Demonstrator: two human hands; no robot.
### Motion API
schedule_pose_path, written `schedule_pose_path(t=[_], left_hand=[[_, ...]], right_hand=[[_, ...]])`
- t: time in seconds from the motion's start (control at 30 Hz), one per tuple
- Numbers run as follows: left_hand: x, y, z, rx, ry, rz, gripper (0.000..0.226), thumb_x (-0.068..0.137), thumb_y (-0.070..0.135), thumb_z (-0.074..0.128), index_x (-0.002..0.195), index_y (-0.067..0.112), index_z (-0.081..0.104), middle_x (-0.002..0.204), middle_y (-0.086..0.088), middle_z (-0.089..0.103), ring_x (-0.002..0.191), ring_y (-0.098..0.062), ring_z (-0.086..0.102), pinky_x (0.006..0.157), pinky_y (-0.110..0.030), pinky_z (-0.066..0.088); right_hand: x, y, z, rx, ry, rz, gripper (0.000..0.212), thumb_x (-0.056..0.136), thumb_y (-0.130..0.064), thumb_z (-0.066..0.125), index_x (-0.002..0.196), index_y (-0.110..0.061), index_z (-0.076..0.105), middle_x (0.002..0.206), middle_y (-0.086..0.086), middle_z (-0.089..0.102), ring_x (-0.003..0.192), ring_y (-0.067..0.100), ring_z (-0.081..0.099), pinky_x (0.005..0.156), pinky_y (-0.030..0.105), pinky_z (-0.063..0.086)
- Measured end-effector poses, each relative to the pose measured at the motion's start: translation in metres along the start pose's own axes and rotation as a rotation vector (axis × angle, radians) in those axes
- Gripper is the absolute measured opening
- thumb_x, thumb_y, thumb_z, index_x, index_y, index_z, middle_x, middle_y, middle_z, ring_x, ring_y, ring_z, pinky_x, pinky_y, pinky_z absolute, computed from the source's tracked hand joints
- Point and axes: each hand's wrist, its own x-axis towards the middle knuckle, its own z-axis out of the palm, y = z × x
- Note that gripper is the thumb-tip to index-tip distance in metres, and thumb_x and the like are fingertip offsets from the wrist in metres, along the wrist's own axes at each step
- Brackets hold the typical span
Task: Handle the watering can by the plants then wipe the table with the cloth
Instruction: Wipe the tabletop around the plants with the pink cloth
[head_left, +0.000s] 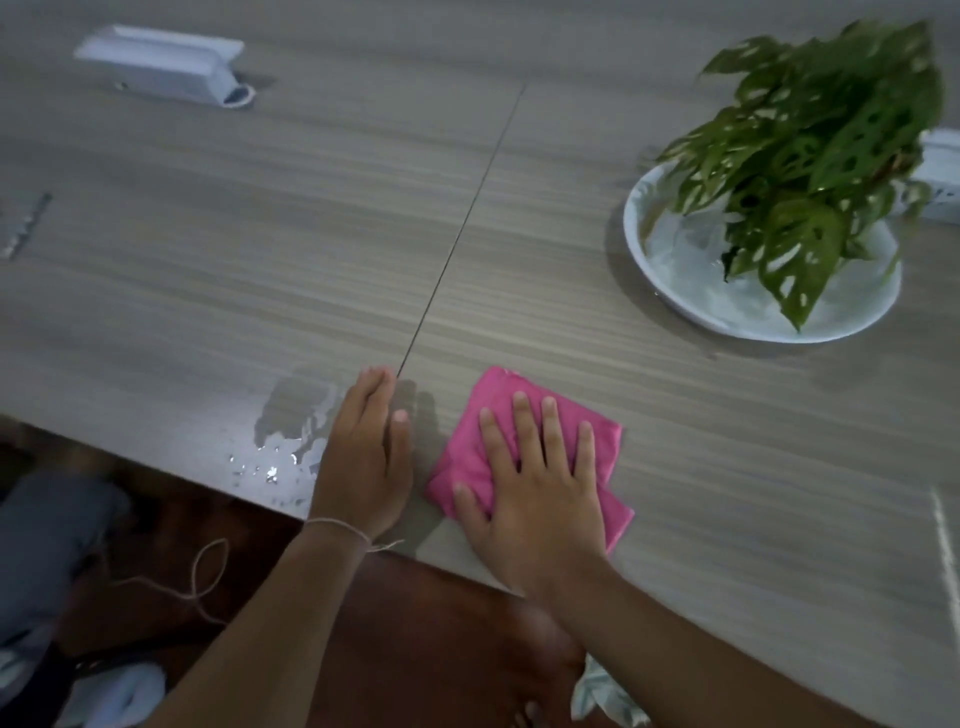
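A folded pink cloth (597, 441) lies flat near the front edge of the grey wood-grain table (260, 234). My right hand (535, 478) presses down on it with fingers spread. My left hand (363, 452) stands on its edge just left of the cloth, fingers straight and together, holding nothing. A puddle of water (291, 436) glistens on the table immediately left of my left hand, at the table's edge. A green plant with holed leaves (810, 156) stands in a white dish (670, 291) at the right. No watering can is in view.
A white box-like device (161, 65) lies at the far left of the table. Another white object (943, 176) sits behind the plant at the right edge. A seam (467, 218) runs across the tabletop. Below the table edge are a brown floor and a loose string (202, 577).
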Motion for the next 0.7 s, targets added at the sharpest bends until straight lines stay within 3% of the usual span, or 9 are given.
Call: schedule_pose_path(t=[0.23, 0.43, 0.7], left_hand=[[-0.008, -0.004, 0.001, -0.022, 0.038, 0.012, 0.055, 0.102, 0.032, 0.026, 0.148, 0.004, 0.038, 0.157, -0.009, 0.034, 0.149, -0.015, 0.024, 0.122, -0.029, 0.02], [-0.005, -0.005, -0.001, -0.066, 0.142, -0.046, 0.055, 0.102, 0.03, 0.027, 0.146, 0.0, 0.04, 0.153, -0.013, 0.039, 0.146, -0.023, 0.031, 0.12, -0.032, 0.025], [-0.002, -0.001, -0.001, -0.031, 0.099, -0.086, 0.056, 0.101, 0.029, 0.027, 0.144, -0.003, 0.041, 0.151, -0.017, 0.041, 0.144, -0.027, 0.034, 0.119, -0.041, 0.03]], right_hand=[[0.043, -0.014, 0.003, -0.014, 0.0, -0.059, 0.08, 0.096, -0.072, 0.019, 0.165, -0.033, 0.013, 0.174, 0.009, 0.004, 0.16, 0.034, -0.005, 0.124, 0.062, -0.006], [0.078, -0.023, 0.0, -0.017, 0.003, -0.072, 0.081, 0.095, -0.074, 0.01, 0.165, -0.034, 0.005, 0.174, 0.008, -0.001, 0.16, 0.033, -0.01, 0.124, 0.061, -0.01], [0.074, -0.021, -0.001, -0.02, -0.029, -0.083, 0.08, 0.097, -0.073, 0.008, 0.166, -0.033, 0.002, 0.174, 0.007, -0.006, 0.159, 0.033, -0.012, 0.124, 0.06, -0.008]])
